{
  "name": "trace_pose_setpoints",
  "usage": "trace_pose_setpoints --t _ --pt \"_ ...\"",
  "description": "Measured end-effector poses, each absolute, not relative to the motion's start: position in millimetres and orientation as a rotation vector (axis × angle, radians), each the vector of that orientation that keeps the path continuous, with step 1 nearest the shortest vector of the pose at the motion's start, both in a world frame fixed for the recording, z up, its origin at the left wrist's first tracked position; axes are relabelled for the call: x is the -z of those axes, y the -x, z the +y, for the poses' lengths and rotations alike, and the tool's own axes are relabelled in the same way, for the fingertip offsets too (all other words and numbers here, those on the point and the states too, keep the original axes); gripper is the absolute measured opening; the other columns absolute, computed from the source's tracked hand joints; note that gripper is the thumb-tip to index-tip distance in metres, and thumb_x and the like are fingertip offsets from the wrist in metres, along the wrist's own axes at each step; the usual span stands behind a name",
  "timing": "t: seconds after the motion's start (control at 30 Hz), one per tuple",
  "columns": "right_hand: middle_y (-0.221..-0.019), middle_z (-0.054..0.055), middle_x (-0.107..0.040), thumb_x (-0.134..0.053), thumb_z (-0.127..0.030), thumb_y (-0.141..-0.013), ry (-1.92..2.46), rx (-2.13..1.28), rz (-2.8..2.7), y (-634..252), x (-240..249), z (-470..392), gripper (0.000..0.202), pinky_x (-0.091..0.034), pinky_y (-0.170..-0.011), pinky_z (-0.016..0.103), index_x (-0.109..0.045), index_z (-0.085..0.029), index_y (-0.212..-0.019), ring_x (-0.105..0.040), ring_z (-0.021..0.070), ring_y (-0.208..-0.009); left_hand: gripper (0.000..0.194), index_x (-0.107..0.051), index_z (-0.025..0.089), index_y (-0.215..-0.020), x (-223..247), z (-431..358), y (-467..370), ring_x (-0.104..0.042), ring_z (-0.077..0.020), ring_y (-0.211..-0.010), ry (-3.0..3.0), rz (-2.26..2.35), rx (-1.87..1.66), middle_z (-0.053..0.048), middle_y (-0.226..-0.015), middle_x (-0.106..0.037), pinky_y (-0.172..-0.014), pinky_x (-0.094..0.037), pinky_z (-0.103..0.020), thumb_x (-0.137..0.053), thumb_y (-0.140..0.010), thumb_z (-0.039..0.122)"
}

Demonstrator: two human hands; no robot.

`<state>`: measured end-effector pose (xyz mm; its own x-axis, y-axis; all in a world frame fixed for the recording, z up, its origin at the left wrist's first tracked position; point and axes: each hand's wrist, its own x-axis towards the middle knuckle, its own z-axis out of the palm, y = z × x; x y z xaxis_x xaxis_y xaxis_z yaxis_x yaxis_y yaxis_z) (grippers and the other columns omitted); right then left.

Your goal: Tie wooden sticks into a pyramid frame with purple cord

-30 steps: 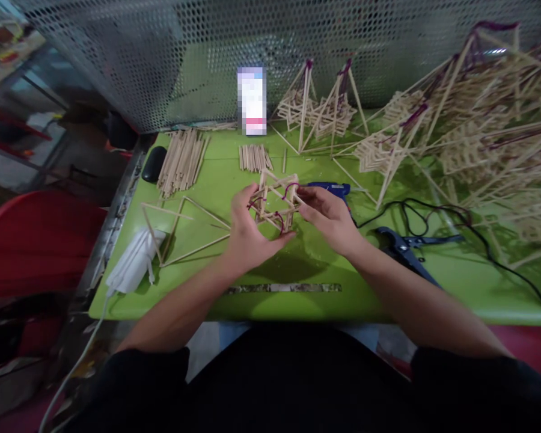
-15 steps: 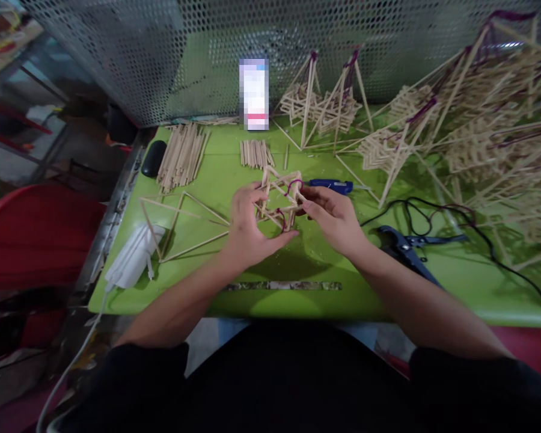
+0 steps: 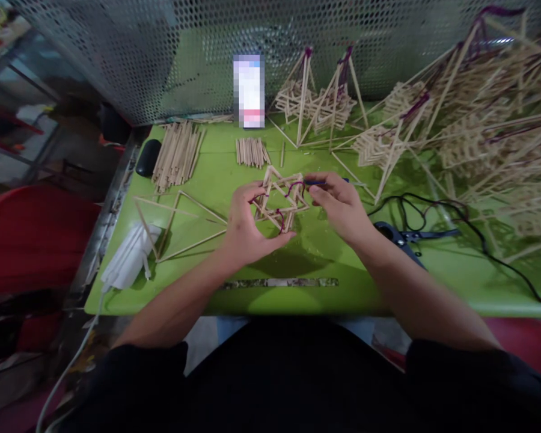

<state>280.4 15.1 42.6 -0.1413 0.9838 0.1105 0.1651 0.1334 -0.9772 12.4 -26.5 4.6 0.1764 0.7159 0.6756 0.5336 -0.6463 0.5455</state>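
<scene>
A star-shaped frame of pale wooden sticks (image 3: 292,206) with purple cord loops is held above the green table. My left hand (image 3: 247,221) wraps round its left side, thumb below it and fingers at its upper left. At the frame's right corner, my right hand (image 3: 336,198) has thumb and fingers pinched together near a purple cord; what lies between the fingertips is too small to make out. Behind the right fingers, a blue tool (image 3: 314,182) shows only in part.
Stick bundles (image 3: 178,157) and short sticks (image 3: 251,151) lie behind. A phone (image 3: 249,90) stands at the mesh. Left are a white power strip (image 3: 128,255) and stick triangle (image 3: 169,225); right, a cutter (image 3: 399,237), black cable (image 3: 482,240) and finished stick structures (image 3: 379,144).
My right hand has moved slightly right, off the frame's edge, and now covers much of the blue tool. The left hand keeps its hold, and the view has shifted a little.
</scene>
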Motion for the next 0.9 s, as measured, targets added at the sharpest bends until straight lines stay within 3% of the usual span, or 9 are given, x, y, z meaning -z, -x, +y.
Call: trace_pose_setpoints --t 0.17,0.37,0.5,0.67,0.8,0.9 --pt "-0.123 0.012 -0.09 -0.084 -0.045 -0.105 1.228 -1.027 -1.553 -280 -47 10 0.021 -0.064 -0.086 0.048 -0.086 -0.025 -0.11 -0.081 0.0302 -0.104 0.121 -0.037 0.037 -0.179 -3 -25 -14 -0.073 -0.0423 -0.146 -2.3 1.146 -1.488 -0.016 -0.163 -0.062 -0.121 -0.069 -0.068 -0.103 -0.089 0.086" --pt "-0.097 0.009 -0.088 -0.081 -0.042 -0.105 1.216 -1.016 -1.626 -279 -56 7 0.02 -0.063 -0.08 0.048 -0.082 -0.026 -0.094 -0.077 0.0279 -0.087 0.127 -0.036 0.036 -0.178 -4 -25 -12 -0.077 -0.044 -0.146 -2.32 1.192 -1.407 -0.017 -0.164 -0.063 -0.12 -0.071 -0.07 -0.104 -0.086 0.09" --pt "-0.108 0.011 -0.089 -0.08 -0.039 -0.104 1.182 -0.947 -1.653 -282 -58 8 0.02 -0.065 -0.088 0.051 -0.076 -0.027 -0.089 -0.08 0.0298 -0.096 0.131 -0.038 0.034 -0.179 -5 -28 -11 -0.077 -0.0452 -0.146 -2.304 1.22 -1.369 -0.019 -0.165 -0.065 -0.121 -0.072 -0.073 -0.108 -0.083 0.089" --pt "-0.105 0.009 -0.086 -0.082 -0.035 -0.102 1.177 -0.959 -1.594 -282 -56 7 0.01 -0.066 -0.084 0.048 -0.076 -0.027 -0.105 -0.079 0.028 -0.093 0.13 -0.04 0.034 -0.177 -5 -32 -14 -0.081 -0.044 -0.138 -2.215 1.264 -1.26 -0.02 -0.16 -0.069 -0.118 -0.074 -0.074 -0.112 -0.081 0.084" --pt "-0.11 0.008 -0.085 -0.086 -0.038 -0.103 1.216 -1.061 -1.614 -285 -43 10 0.031 -0.07 -0.094 0.052 -0.071 -0.028 -0.127 -0.084 0.0307 -0.104 0.127 -0.041 0.033 -0.176 -7 -34 -16 -0.08 -0.0452 -0.14 -2.221 1.285 -1.189 -0.02 -0.158 -0.07 -0.12 -0.072 -0.074 -0.114 -0.082 0.079" --pt "-0.118 0.009 -0.087 -0.09 -0.046 -0.106 1.272 -1.172 -1.661 -290 -32 17 0.043 -0.072 -0.092 0.053 -0.068 -0.03 -0.139 -0.087 0.0329 -0.107 0.124 -0.045 0.033 -0.174 -9 -35 -15 -0.081 -0.0459 -0.137 -2.162 1.345 -1.18 -0.02 -0.155 -0.072 -0.116 -0.073 -0.076 -0.115 -0.082 0.077"
